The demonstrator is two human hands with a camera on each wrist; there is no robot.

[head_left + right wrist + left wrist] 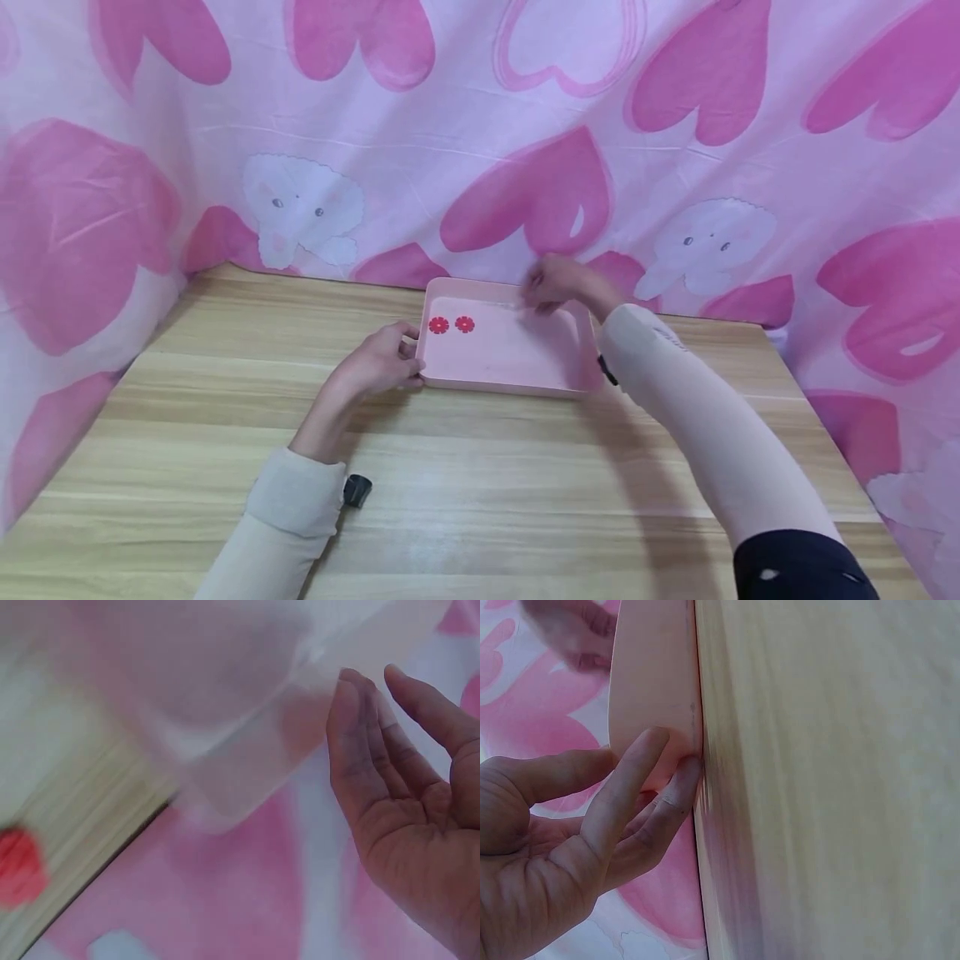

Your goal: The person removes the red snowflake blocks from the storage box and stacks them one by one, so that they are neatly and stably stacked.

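Observation:
A shallow pink tray [510, 385] sits near the wooden table's back edge. Two red flower-shaped pieces [452, 325] lie side by side in its left part. My left hand [382, 358] holds the tray's near left corner; in the left wrist view one digit meets the rim and others lie against the outer wall [652, 667]. My right hand [555, 282], blurred, hovers at the tray's back right. In the right wrist view its thumb and fingers [349, 735] stand apart beside the tray wall, with nothing visible between them.
The wooden table [480, 500] carries the tray. A blurred red thing [21, 866] shows over the wood in the right wrist view; its kind cannot be made out. A pink heart-patterned cloth [405, 192] hangs behind the table and along both sides.

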